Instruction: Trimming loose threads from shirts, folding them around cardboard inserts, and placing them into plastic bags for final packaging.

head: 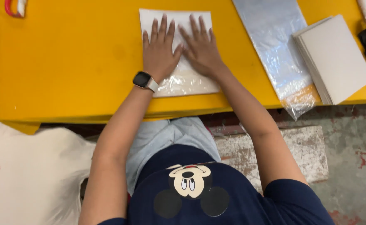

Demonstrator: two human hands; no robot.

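Both flat, open, left hand (159, 50) and right hand (200, 48) on bagged white sheet (179, 25), plastic bags (274, 41), card stack (337, 58) beside

Two hands (160, 52) (199, 48), one white packet (183, 25), one card stack (337, 58)

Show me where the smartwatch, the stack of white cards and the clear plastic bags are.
smartwatch (142, 79): head view, on its dark screen.
stack of white cards (338, 56): head view, top card's middle.
clear plastic bags (274, 37): head view, mid-sheet.
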